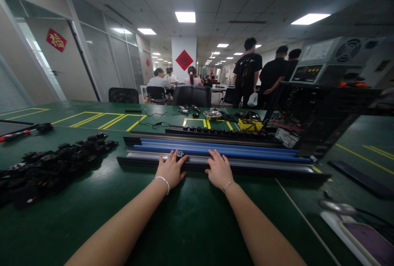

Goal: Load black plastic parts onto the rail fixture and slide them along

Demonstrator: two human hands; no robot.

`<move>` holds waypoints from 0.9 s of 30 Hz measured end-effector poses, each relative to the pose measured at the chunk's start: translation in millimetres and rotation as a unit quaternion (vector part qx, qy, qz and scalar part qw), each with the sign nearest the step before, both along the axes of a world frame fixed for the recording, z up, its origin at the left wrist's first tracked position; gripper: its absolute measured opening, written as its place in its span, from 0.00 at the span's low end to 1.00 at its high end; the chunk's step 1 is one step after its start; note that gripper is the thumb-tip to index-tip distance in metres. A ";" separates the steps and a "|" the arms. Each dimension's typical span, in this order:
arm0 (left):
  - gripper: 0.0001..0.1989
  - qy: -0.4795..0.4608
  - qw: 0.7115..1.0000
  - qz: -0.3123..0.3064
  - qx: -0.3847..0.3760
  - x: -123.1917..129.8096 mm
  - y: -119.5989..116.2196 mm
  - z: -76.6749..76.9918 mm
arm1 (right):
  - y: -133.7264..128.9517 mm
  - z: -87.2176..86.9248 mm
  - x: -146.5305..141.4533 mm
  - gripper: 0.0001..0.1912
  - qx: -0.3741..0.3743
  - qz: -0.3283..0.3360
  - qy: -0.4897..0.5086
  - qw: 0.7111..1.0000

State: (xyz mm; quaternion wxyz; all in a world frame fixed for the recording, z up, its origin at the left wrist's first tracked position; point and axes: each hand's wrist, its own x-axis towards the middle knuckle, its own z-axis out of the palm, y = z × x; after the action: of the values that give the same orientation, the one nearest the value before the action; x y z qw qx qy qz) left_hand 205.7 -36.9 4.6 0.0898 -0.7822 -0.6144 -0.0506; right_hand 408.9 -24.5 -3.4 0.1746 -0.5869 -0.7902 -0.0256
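Across the green table lies a long dark rail with a grey channel (261,164), and a blue strip (258,150) runs along behind it. My left hand (171,170) rests at the near edge of the grey channel, fingers apart and pointing forward. Close to its fingertips sits a small black and silver part (180,154); whether the fingers touch it I cannot tell. My right hand (219,170) lies on the same rail further right, its fingers spread and nothing visible in them.
A heap of black parts (55,159) lies at left, near a red-handled tool (15,136). Behind the rails are a metal bowl (212,114) and a yellow item (250,124). An open computer case (320,114) stands at right, with a phone (369,239) nearer. Several people are in the background.
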 end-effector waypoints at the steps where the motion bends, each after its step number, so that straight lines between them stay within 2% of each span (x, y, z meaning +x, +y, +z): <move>1: 0.32 0.000 1.000 0.003 -0.004 -1.3 0.2 0.0 | 0.2 0.0 0.0 0.09 -0.001 -0.001 -0.001 1.000; 27: 0.31 0.012 1.000 0.014 -0.014 -32.8 2.8 0.9 | -0.3 -0.8 1.4 0.10 -0.005 0.004 0.009 1.000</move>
State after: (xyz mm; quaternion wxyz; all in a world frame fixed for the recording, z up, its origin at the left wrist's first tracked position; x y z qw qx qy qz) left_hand 172.9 -34.1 5.5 0.0869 -0.7751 -0.6251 -0.0309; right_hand 410.2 -24.8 -4.2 0.1790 -0.5850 -0.7909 -0.0156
